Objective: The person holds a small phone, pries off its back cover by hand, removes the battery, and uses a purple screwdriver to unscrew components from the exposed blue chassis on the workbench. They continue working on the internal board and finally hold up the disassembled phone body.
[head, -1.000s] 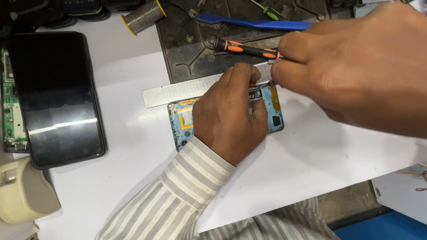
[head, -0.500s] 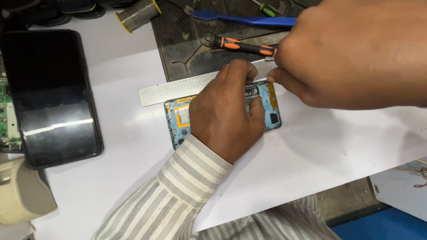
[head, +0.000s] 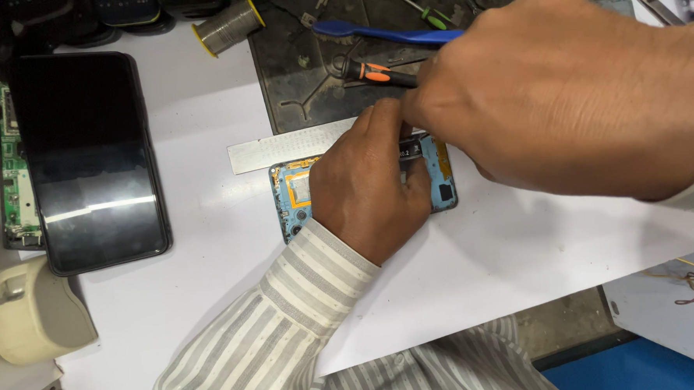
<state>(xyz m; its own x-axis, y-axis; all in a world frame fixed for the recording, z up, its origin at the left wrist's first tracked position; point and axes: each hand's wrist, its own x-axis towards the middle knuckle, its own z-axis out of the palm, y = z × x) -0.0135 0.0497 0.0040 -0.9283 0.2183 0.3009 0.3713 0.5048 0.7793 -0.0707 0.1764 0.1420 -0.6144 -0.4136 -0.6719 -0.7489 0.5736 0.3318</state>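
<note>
A small blue phone circuit board (head: 294,193) lies on white paper (head: 506,258) in the middle of the view. My left hand (head: 370,190), in a striped sleeve, rests flat on the board and pins it down. My right hand (head: 569,92) hovers over the board's right end and grips a black and orange screwdriver (head: 377,73). The tool's tip is hidden under my fingers. A metal ruler (head: 283,149) lies along the board's far edge.
A black phone (head: 84,160) lies on a green circuit board (head: 11,178) at the left. A cream plastic device (head: 28,310) sits at the lower left. A dark work mat (head: 310,72), a solder spool (head: 226,25) and a blue tool (head: 379,34) lie behind.
My right hand has shifted a little lower and left over the board with the screwdriver. My left hand keeps its hold on the board.
</note>
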